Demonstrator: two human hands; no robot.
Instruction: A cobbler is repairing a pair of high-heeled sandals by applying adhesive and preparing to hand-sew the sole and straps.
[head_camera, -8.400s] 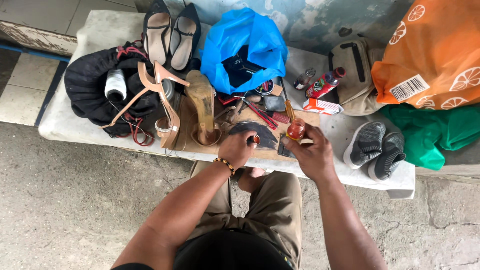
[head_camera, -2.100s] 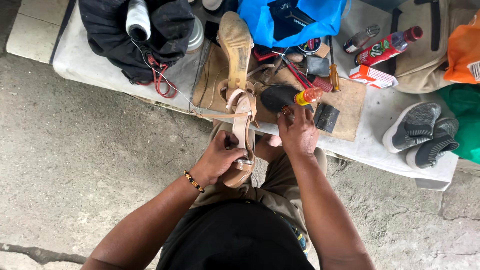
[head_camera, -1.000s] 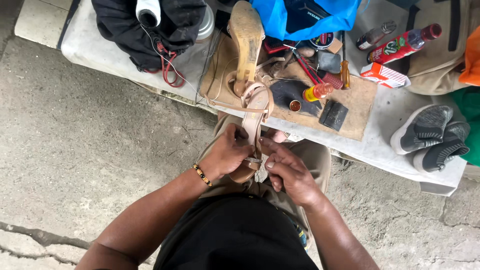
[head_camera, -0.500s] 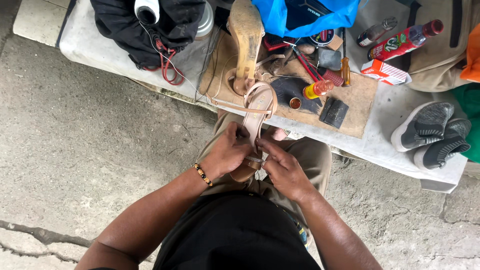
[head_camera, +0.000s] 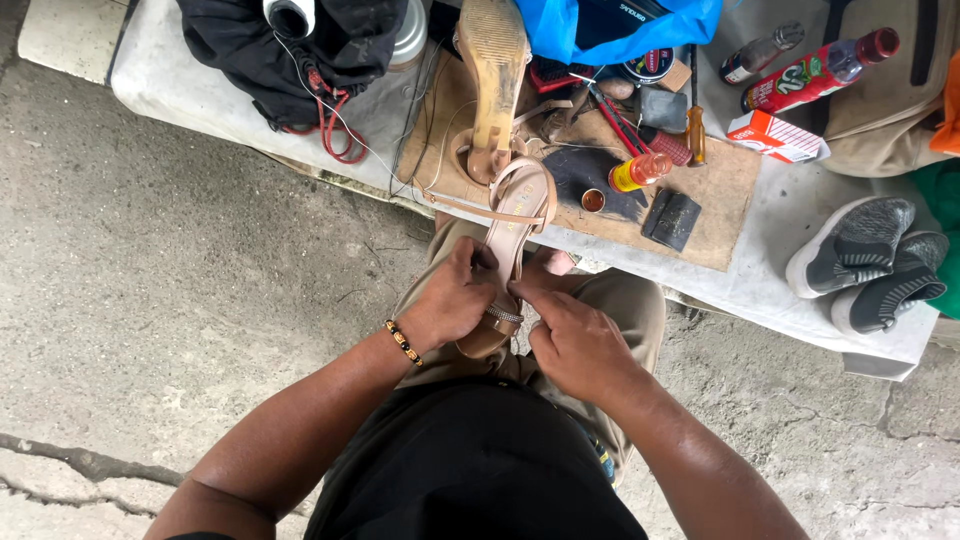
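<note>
a moment back the right hand (head_camera: 580, 345) was up at the table (head_camera: 790, 300), near the little orange-capped bottle (head_camera: 640, 172); now it has come down to the lap and joined the left hand (head_camera: 455, 300) on the sandal (head_camera: 505, 265). the bottle is left lying on the brown board (head_camera: 720, 200), so the work looks to have passed from the things on the table to pressing or setting a part of the sandal by hand.

the sandal rests over the person's knees, toe end toward the body, its thin ankle strap looping up toward the table edge. the left fingers (head_camera: 480, 265) are curled round its side, grasping it; the right fingers (head_camera: 535, 295) are bent and pressed against the insole close by a small glittering band. whether they pinch anything there cannot be told.

the sandal is tan and smooth, leather-like, slim with a rounded toe. its mate (head_camera: 492, 70) lies sole up on the table, the sole scuffed and dusty, the heel blocky. the board is flat, worn and stained. beside it a dark rubbery patch (head_camera: 672, 218), a screwdriver (head_camera: 695, 125) with an amber handle, and a round tin lid (head_camera: 592, 200). further off lie grey knitted sneakers (head_camera: 865, 265), a crumpled blue plastic bag (head_camera: 620, 25) and a soft black bag (head_camera: 290, 55) with red cord. the ground is rough, cracked concrete.
</note>
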